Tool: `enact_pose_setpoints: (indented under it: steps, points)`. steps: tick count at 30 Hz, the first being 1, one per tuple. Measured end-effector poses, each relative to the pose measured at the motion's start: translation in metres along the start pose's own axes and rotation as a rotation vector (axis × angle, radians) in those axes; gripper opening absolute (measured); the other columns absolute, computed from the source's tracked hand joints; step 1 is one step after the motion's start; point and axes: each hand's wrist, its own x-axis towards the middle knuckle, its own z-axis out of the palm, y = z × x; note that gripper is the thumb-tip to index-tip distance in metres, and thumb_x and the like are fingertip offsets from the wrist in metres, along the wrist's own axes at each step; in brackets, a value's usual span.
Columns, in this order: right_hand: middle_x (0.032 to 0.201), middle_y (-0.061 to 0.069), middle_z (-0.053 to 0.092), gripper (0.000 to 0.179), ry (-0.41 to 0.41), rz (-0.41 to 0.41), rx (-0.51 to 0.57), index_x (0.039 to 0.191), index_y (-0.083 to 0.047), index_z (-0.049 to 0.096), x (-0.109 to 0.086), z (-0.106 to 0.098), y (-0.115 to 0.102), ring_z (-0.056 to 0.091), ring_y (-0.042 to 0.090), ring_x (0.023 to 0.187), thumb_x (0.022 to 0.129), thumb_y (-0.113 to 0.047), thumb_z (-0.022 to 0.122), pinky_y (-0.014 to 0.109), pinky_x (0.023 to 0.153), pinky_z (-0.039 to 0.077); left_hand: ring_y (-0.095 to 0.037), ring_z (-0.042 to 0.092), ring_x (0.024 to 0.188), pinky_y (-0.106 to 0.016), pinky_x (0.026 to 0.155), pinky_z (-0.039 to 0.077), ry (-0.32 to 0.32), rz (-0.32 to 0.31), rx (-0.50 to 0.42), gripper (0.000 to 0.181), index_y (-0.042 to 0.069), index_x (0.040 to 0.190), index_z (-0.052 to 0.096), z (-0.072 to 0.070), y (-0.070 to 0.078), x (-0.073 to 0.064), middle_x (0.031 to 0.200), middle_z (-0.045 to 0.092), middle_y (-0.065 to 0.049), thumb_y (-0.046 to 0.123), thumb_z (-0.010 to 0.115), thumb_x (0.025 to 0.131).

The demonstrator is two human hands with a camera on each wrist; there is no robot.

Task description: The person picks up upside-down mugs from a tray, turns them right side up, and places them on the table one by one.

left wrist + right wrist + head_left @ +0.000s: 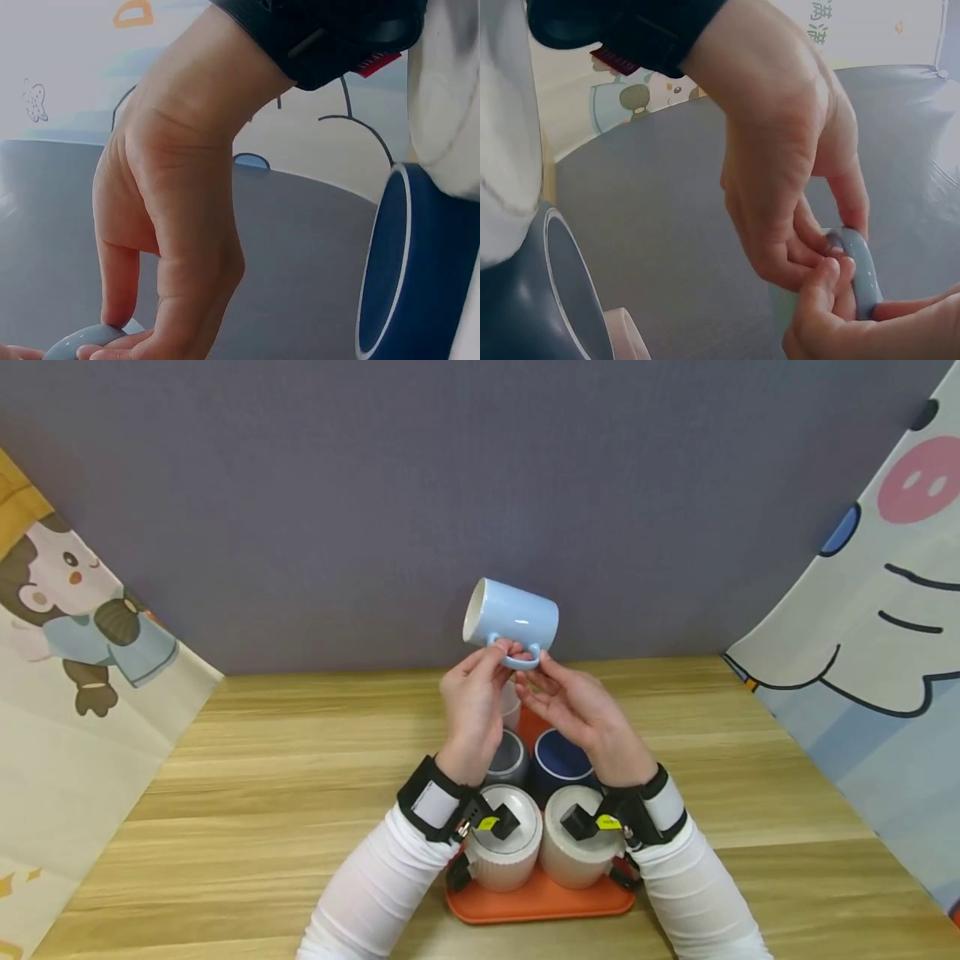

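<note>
A light blue mug (517,612), pale inside, is held above the far part of the table. It is tipped on its side, its mouth to the left and its handle (521,663) toward me. My left hand (472,710) pinches the left part of that handle between thumb and fingers. At the handle's right end, my right hand (592,714) grips with its thumb and fingertips. Up close in the right wrist view, the fingers of both hands meet around the pale blue handle (865,277). Most of the mug's body is out of both wrist views.
Below my hands an orange-red tray (540,906) bears several cups: two off-white ribbed ones (504,860) in front, then a grey one (508,758), a navy one (562,753) and a pale one (510,703) partly hidden. A grey wall (480,485) rises behind the wooden table (300,760).
</note>
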Motion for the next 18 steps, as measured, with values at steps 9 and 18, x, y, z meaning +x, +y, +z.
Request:
enact_pose_setpoints:
  steps: [9, 18]
  points:
    - [0.088, 0.007, 0.066, 0.021, -0.037, 0.010, -0.048, 0.100, -0.004, 0.057, 0.0016, -0.0005, 0.0008, 0.064, 0.015, 0.081, 0.101, -0.018, 0.041, 0.025, 0.079, 0.054, -0.017, 0.069, 0.079, -0.034, 0.084, 0.055, -0.025, 0.109, 0.092, 0.019, -0.014, 0.098, 0.068, 0.0008, -0.0004, 0.0002, 0.079, 0.071, -0.010, -0.001, 0.067, 0.085]
    - [0.088, 0.008, 0.070, 0.033, -0.114, 0.080, -0.085, 0.095, -0.005, 0.065, 0.0011, -0.0039, 0.0009, 0.066, 0.015, 0.081, 0.103, -0.015, 0.035, 0.025, 0.078, 0.054, -0.014, 0.069, 0.071, -0.023, 0.068, 0.055, -0.110, 0.144, 0.129, 0.022, -0.014, 0.097, 0.067, 0.0036, 0.0019, -0.0007, 0.074, 0.071, -0.005, 0.002, 0.069, 0.084]
